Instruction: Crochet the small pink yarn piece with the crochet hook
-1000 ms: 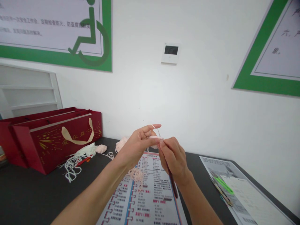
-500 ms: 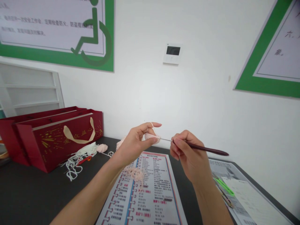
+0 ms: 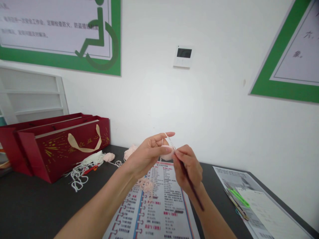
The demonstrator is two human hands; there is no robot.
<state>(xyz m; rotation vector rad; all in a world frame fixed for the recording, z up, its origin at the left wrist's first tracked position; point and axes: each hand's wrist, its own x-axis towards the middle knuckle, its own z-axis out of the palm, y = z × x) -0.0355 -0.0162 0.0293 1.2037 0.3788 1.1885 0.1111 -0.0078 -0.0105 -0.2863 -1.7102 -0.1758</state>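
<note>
A: Straight to the left grip (image 3: 148, 151), closed down to a pinch, with thumb laid over a pale pink crochet piece (image 3: 166, 155)!

B: And over in the right grip (image 3: 188, 166)?

A: Clasped snugly around a dark-handled crochet hook (image 3: 186, 173), with handle slanting down past the wrist and metal end pointing up toward the left index finger!

B: Any yarn up there?

A: Yes, draped over that outstretched index finger, in a thin strand (image 3: 166, 135). Can't tell the exact meeting point of strand and hook tip, far too fine from here!

B: And the whereabouts of the crochet piece?

A: Up in the air between both grips, just beside the right fingertips, above the far end of a printed sheet (image 3: 171, 199)!

B: Down to the counter (image 3: 45, 202), then?

A: Spotting a loose pink tangle (image 3: 145, 184) on the sheet, near the left wrist. Also seeing a pink yarn ball (image 3: 129, 152) beyond the left hand, partly hidden, and white yarn (image 3: 88, 161) before red gift bags (image 3: 84, 132)!

B: And away on the right?

A: Showing a bright green item (image 3: 239, 198) across some papers (image 3: 264, 205), well apart from the crochet hook
</note>
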